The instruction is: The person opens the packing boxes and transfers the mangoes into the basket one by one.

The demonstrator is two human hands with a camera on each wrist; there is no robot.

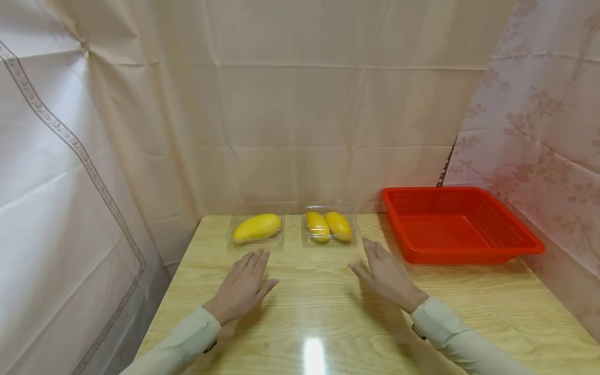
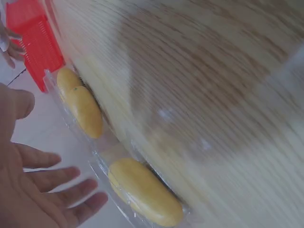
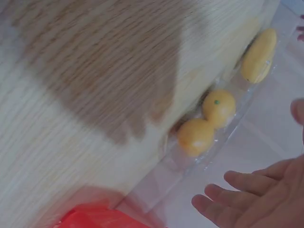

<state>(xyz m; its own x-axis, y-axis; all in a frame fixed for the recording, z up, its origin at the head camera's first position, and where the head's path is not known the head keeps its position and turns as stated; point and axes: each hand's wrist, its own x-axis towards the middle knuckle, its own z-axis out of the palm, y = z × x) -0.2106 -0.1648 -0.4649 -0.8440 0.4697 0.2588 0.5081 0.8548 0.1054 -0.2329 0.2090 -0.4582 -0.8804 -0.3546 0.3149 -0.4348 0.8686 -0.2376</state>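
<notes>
Two clear plastic boxes stand side by side at the table's far edge. The left plastic box [image 1: 283,240] holds one long yellow mango [image 1: 257,228]; in the right plastic box [image 1: 354,237] lie two smaller mangoes, a left one [image 1: 318,227] and a right one [image 1: 339,226]. My left hand [image 1: 242,285] hovers over the table in front of the single mango, its fingers extended and thumb apart. Nearest to the two-mango box is my right hand [image 1: 387,273], also with fingers extended and holding nothing. Both wrist views show the mangoes beyond the fingers.
A red plastic basket [image 1: 473,255] with perforated walls stands at the right rear of the wooden table [image 1: 309,302]. Behind the table hangs a beige cloth [image 1: 290,114]. Patterned cloths close off the left and right sides.
</notes>
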